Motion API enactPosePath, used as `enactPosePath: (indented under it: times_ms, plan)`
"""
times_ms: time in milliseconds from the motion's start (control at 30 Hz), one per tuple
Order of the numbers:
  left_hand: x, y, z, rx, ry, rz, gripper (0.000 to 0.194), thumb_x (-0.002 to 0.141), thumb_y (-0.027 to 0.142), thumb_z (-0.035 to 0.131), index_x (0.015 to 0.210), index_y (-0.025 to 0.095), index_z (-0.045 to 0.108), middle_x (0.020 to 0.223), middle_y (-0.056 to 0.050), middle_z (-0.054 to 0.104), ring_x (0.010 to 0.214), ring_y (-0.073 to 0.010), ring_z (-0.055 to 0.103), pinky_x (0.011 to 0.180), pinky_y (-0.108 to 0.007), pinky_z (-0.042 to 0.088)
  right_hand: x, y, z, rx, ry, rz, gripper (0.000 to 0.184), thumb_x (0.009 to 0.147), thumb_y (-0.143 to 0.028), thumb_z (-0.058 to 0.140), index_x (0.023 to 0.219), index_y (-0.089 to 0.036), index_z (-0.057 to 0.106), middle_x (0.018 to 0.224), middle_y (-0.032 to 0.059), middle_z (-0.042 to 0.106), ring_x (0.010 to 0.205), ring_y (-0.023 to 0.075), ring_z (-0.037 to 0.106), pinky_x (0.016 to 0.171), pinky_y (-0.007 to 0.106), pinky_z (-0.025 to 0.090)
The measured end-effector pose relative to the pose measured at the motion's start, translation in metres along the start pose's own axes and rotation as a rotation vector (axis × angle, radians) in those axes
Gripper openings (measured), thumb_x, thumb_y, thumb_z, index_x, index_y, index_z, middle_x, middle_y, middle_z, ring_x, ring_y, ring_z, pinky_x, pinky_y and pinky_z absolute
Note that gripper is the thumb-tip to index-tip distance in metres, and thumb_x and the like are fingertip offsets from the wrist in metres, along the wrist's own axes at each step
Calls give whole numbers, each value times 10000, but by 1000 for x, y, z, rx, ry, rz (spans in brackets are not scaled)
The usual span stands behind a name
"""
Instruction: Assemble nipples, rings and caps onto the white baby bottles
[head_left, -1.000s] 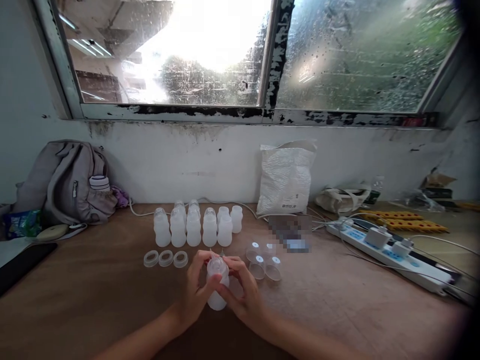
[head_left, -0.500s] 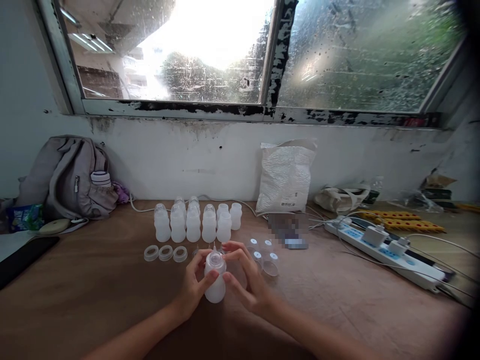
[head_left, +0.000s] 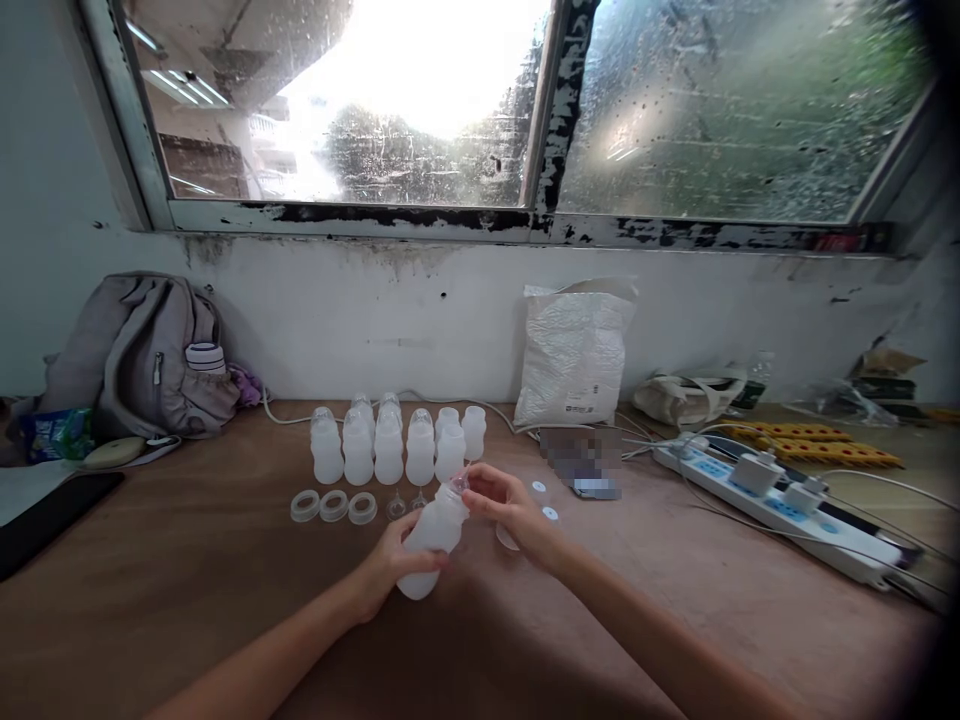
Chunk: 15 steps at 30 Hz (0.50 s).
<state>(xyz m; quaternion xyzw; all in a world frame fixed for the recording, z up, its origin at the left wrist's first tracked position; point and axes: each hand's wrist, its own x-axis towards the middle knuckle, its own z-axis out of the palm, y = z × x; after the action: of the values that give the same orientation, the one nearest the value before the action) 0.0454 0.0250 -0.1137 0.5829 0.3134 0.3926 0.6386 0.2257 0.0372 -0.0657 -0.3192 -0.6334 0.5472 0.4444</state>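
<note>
"Bottle (head_left: 435, 535) at the near middle of the counter (head_left: 225, 600), and it's tilted, neck leaning right and far!"

"Who's got it?"

"Left hand (head_left: 386, 570), fingers wrapped round the lower body, hiding some of it. Whether the base touches the counter, I can't tell."

"And up top?"

"Right hand (head_left: 517, 512), fingers pinched narrow on a clear teat (head_left: 459, 482) at the neck! They cover most of it, so how it sits there is hard to make out."

"What's past the hands?"

"Frosted bottles (head_left: 388, 450) upright at the far side, the back ones partly hidden by those in front. Three rings (head_left: 333, 518) lie to the left. Loose teats (head_left: 396, 508) sit just beyond the left hand, so clear they nearly melt into the brown."

"Over on the right?"

"Clear caps (head_left: 508, 539), partly blocked by the right hand, outlines faint. Farther back, a pixelated patch (head_left: 581, 462), contents unreadable."

"Anything cut off?"

"Both forearms, at the near edge, and a black flat object (head_left: 52, 525) at the left edge!"
</note>
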Motion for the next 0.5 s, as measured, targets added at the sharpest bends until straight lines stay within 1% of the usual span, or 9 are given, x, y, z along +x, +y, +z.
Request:
enactPosePath:
  times_ms: [67, 133, 267, 367, 433, 500]
  plan:
    - [0, 1, -2, -70, 14, -32, 415, 612, 293, 692, 973, 155, 538, 810, -19, 525, 721, -140, 488, 593, -231, 410, 3, -1, -8, 16, -33, 39, 297, 671, -416, 649, 818, -171, 569, 813, 24, 591, 775, 146, 541, 697, 266, 418]
    - [0, 2, -4, -108, -19, -66, 413, 607, 301, 694, 956, 173, 514, 806, -14, 520, 682, -137, 501, 553, -240, 439, 5, -3, -16, -60, -53, 77, 301, 664, -413, 657, 802, -156, 579, 793, 23, 587, 734, 134, 533, 651, 248, 415]
    - [0, 4, -5, -104, -141, -119, 346, 626, 315, 677, 880, 170, 492, 764, 0, 515, 587, -116, 509, 490, -257, 470, 4, -9, -26, -253, -96, 165, 309, 702, -433, 617, 770, -133, 589, 643, 2, 553, 531, 86, 481, 457, 198, 368]
    - [0, 5, -6, -79, -178, -137, 356, 614, 308, 686, 877, 170, 489, 775, 1, 521, 578, -115, 520, 469, -248, 477, 3, -11, -26, -292, -126, 233, 354, 719, -481, 573, 746, -128, 573, 530, -23, 505, 407, 67, 434, 359, 187, 327]
    - [1, 5, -7, -80, -196, -142, 357, 614, 302, 681, 885, 166, 492, 774, 0, 526, 559, -111, 524, 455, -238, 472, 3, -12, -25, -281, -131, 239, 356, 712, -482, 577, 736, -128, 563, 518, -27, 502, 403, 72, 450, 363, 190, 348]
    - [1, 5, -8, -110, -206, -151, 353, 634, 311, 654, 913, 160, 499, 751, -7, 539, 539, -113, 534, 455, -232, 461, 3, -13, -24, -254, -137, 209, 336, 711, -457, 590, 757, -126, 562, 560, -16, 530, 457, 84, 495, 422, 205, 396]
